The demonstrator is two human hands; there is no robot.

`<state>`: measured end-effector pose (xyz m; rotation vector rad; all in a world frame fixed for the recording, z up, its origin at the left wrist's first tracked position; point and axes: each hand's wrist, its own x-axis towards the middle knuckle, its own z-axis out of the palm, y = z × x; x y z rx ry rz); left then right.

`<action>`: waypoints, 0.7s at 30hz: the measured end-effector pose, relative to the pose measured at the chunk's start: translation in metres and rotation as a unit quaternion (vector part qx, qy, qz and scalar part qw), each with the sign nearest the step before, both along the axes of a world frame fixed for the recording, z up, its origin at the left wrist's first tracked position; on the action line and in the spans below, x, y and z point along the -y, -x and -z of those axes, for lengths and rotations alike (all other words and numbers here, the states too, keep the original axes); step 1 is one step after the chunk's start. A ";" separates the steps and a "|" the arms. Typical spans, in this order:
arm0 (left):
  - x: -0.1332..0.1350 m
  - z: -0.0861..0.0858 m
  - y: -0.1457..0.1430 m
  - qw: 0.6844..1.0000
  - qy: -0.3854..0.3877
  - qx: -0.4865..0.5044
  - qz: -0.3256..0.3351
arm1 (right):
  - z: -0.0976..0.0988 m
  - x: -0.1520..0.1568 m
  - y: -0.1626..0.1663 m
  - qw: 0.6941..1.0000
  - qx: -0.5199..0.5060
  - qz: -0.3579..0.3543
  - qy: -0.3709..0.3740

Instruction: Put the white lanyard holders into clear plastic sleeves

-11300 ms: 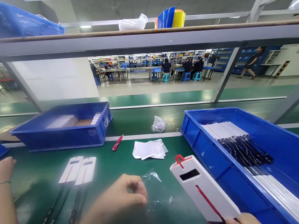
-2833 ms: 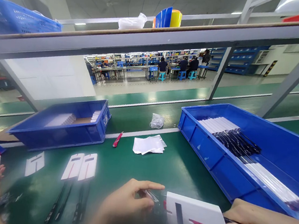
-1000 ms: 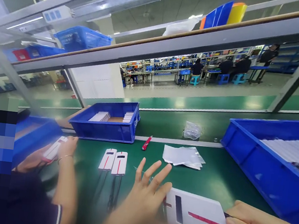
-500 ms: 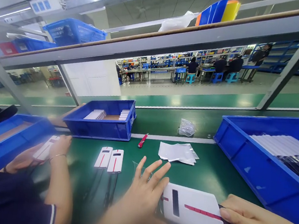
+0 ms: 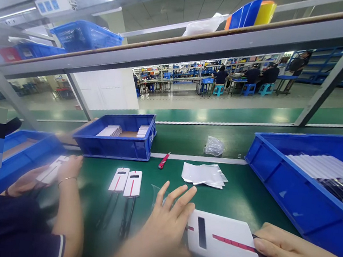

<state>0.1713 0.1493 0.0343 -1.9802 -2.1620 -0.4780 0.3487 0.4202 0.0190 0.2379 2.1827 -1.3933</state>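
Observation:
A flat white device (image 5: 223,243) with a dark window and a red stripe lies tilted just above the green bench. My right hand (image 5: 299,256) is closed round the black cables at its right end. At the device's left end is my left hand (image 5: 169,217), fingers spread, with the fingertips beside its edge; the thumb is hidden. A clear plastic film (image 5: 154,193) shows partly behind the left fingers. Two similar white devices, one of them the nearer device (image 5: 132,184), lie on the bench to the left with their black cables toward me.
White plastic bags (image 5: 205,175), a red utility knife (image 5: 164,160) and crumpled clear plastic (image 5: 214,146) lie beyond my hands. A blue bin (image 5: 276,184) of devices stands right, another blue bin (image 5: 113,148) back left. At left, a co-worker's hands hold a white device (image 5: 51,169).
The device in my right hand has shifted very slightly to the right. My left hand has barely moved, its fingers still spread.

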 end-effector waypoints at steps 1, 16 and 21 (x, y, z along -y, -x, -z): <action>0.000 0.000 0.000 1.000 0.000 0.005 -0.001 | 0.000 0.001 0.000 1.000 -0.006 0.005 0.015; -0.001 0.003 0.000 1.000 -0.014 -0.001 0.005 | 0.036 -0.005 -0.008 0.995 -0.081 -0.023 0.056; -0.003 0.002 0.000 1.000 -0.001 0.021 0.014 | 0.045 -0.006 -0.013 0.993 -0.079 -0.005 0.088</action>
